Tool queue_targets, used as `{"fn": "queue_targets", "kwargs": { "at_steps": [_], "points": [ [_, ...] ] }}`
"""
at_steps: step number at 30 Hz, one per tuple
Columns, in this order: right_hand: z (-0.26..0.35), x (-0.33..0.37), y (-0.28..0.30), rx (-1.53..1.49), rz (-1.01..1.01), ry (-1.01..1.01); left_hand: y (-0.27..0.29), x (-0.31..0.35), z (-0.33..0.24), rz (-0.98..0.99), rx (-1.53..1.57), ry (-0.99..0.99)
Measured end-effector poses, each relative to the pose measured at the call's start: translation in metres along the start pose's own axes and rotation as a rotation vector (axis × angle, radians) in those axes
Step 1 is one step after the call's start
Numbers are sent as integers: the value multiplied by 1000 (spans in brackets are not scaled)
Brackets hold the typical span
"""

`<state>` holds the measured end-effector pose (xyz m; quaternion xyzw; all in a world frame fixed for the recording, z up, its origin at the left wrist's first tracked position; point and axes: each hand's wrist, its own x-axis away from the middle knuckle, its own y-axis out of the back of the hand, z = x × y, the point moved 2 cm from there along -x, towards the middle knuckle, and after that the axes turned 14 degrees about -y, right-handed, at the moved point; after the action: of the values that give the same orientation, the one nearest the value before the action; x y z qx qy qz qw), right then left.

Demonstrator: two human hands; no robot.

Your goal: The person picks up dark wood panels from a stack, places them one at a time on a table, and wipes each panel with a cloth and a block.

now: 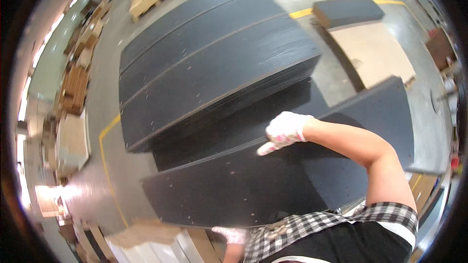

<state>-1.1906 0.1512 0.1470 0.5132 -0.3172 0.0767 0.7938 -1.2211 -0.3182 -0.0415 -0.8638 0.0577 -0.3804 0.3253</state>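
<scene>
The long dark board point(214, 190) lies flat, as the top of the nearer stack, just before the person's waist. Its long axis goes across the body from left to right, and the right end reaches farther away.

The right hand point(285, 130), in a pale glove with pink pattern, is at the far long edge, near the middle of its length. One finger or the thumb lies over the top face and the others are bent; if they grip the edge, I cannot tell. The left hand point(231, 235), also gloved, is at the near long edge, toward the left corner, with fingers pointing left; its hold I cannot tell either, for the checked garment point(302, 229) covers it partly. So the board is between the two hands.

Beyond the far edge stands a bigger block of dark boards point(219, 63), and farther right, a beige panel point(373, 51) near the floor.
</scene>
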Motion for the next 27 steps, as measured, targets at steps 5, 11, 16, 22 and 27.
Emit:
{"fn": "queue_targets", "kwargs": {
  "at_steps": [5,11,16,22,27],
  "points": [
    [-7,73,36,-22,-96,-58,-27,6,-8,90,-81,28],
    [-45,203,16,-66,-76,-260,-75,31,22,209,-159,109],
    [-67,327,-8,-100,-291,-442,-124,54,60,358,-214,195],
    [-76,480,-42,-209,-406,-712,-190,88,141,516,-291,341],
    [-85,584,-76,-259,-459,-1013,-260,115,234,649,-356,507]
  ]
}}
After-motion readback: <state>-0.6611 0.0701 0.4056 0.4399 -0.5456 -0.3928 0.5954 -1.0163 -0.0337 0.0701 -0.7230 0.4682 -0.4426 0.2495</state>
